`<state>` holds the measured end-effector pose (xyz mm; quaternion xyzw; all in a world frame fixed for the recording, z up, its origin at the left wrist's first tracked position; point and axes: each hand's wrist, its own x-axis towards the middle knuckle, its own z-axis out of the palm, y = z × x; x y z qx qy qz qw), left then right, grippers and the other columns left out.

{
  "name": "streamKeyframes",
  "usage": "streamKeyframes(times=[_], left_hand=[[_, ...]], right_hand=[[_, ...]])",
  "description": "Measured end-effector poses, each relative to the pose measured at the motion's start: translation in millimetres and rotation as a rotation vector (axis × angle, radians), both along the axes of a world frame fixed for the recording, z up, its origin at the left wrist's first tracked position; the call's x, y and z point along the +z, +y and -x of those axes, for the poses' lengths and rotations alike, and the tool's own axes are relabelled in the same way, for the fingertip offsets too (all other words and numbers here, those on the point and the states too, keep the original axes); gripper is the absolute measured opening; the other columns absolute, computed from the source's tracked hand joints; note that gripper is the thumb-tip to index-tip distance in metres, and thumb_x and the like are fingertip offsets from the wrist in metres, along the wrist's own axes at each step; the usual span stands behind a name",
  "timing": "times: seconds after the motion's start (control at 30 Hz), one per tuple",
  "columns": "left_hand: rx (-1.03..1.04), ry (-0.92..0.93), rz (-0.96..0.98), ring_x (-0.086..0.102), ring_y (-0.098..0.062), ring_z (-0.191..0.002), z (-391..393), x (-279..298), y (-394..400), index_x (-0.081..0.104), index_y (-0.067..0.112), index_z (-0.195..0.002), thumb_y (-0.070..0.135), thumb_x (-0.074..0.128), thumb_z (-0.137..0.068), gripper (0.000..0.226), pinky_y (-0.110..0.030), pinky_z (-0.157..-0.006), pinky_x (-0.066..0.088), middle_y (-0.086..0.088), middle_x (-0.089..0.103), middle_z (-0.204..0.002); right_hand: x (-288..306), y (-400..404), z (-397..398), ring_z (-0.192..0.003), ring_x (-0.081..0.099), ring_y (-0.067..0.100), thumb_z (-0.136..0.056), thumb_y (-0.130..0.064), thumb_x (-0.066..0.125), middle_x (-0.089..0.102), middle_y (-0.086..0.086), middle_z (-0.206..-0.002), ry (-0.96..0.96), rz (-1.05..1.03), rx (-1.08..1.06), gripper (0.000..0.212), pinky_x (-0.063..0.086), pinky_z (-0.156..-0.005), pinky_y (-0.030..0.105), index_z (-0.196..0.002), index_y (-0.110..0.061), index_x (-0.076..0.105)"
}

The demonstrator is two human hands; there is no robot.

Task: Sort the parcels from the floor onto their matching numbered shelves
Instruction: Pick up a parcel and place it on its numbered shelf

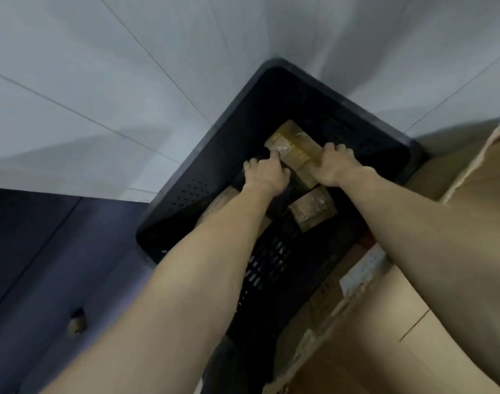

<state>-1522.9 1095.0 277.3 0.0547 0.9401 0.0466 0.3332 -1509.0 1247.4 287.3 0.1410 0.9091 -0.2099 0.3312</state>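
Note:
A black perforated plastic crate (340,98) stands on the pale tiled floor. Inside it lie brown taped cardboard parcels. Both my arms reach down into the crate. My left hand (267,173) grips the left end of a long brown parcel (293,149), and my right hand (335,163) grips its right side. A smaller brown parcel (313,209) lies lower in the crate between my forearms. Another parcel (219,203) shows partly under my left forearm.
A large open cardboard box (414,336) with torn flaps sits against the crate's right side. A dark blue surface (44,265) runs along the lower left. Pale floor tiles (101,81) spread to the left and beyond the crate.

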Motion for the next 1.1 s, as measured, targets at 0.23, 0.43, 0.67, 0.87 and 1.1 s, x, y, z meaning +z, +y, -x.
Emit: streamKeyframes(times=[0.23,0.43,0.67,0.87,1.1], left_hand=[[0.219,-0.107,-0.279,0.059,-0.034,-0.105,4,-45,23,0.006,0.013,-0.154,0.04,0.04,-0.101,0.068,-0.042,-0.094,0.048,-0.017,0.06,-0.122],[0.543,-0.183,-0.482,0.06,-0.031,-0.105,-13,-50,34,0.009,0.02,-0.152,0.031,0.045,-0.098,0.066,-0.041,-0.091,0.052,-0.013,0.056,-0.127],[0.724,0.0,-0.595,0.054,-0.03,-0.117,-31,19,17,0.018,0.025,-0.153,0.033,0.044,-0.101,0.059,-0.037,-0.094,0.047,-0.012,0.046,-0.143],[0.796,0.082,-0.664,0.05,-0.024,-0.128,-55,167,4,0.035,0.038,-0.149,0.062,0.019,-0.098,0.059,-0.036,-0.104,0.038,-0.002,0.051,-0.144],[0.77,0.131,-0.798,0.052,-0.022,-0.128,-78,338,-6,0.047,0.037,-0.143,0.07,0.031,-0.092,0.063,-0.035,-0.107,0.041,-0.001,0.053,-0.143]], right_hand=[[-58,-2,3,-0.135,0.029,0.038,-0.095,-0.046,0.052,0.029,0.023,-0.148,0.004,0.016,-0.055,0.077,0.031,-0.108,0.045,-0.148,-0.005,0.016],[-62,-5,-5,-0.135,0.026,0.034,-0.093,-0.047,0.054,0.025,0.018,-0.145,-0.065,0.063,-0.173,0.077,0.031,-0.108,0.042,-0.148,-0.003,0.021],[6,-25,-10,-0.133,0.03,0.035,-0.091,-0.041,0.057,0.028,0.015,-0.142,0.031,0.343,-0.354,0.066,0.033,-0.111,0.047,-0.144,-0.014,0.029],[142,-41,-54,-0.114,0.052,0.022,-0.092,-0.06,0.048,0.049,0.007,-0.132,0.235,0.66,-0.576,0.058,0.046,-0.099,0.039,-0.139,-0.026,0.044],[332,-55,-84,-0.105,0.053,0.013,-0.106,-0.043,0.023,0.059,-0.003,-0.113,0.453,0.655,-0.578,0.048,0.04,-0.088,0.03,-0.126,-0.02,0.06]])
